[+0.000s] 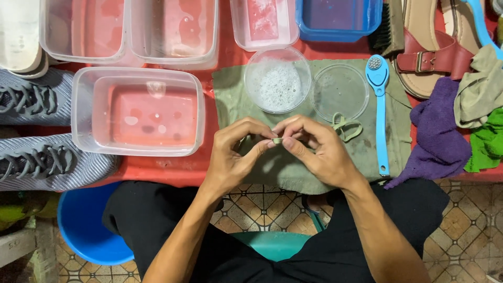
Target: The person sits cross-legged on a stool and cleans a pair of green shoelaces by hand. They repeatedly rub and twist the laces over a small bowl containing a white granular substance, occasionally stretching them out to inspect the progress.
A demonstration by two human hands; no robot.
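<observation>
My left hand (pixel 237 152) and my right hand (pixel 314 149) meet over an olive-green cloth (pixel 367 152) spread on the red table. Between the fingertips of both hands I pinch a pale green shoelace (pixel 277 140) that looks rolled or folded at that point. Its loose looped end (pixel 346 127) lies on the cloth just right of my right hand. Beyond my hands stands a round clear bowl of foamy water (pixel 277 79), with a round clear lid (pixel 340 92) beside it.
A blue long-handled brush (pixel 380 110) lies right of the lid. Clear rectangular tubs (pixel 137 111) sit left and at the back. Grey sneakers (pixel 36 157) are at far left, a red sandal (pixel 429 57) and purple (pixel 437 131) and green rags (pixel 487 141) right.
</observation>
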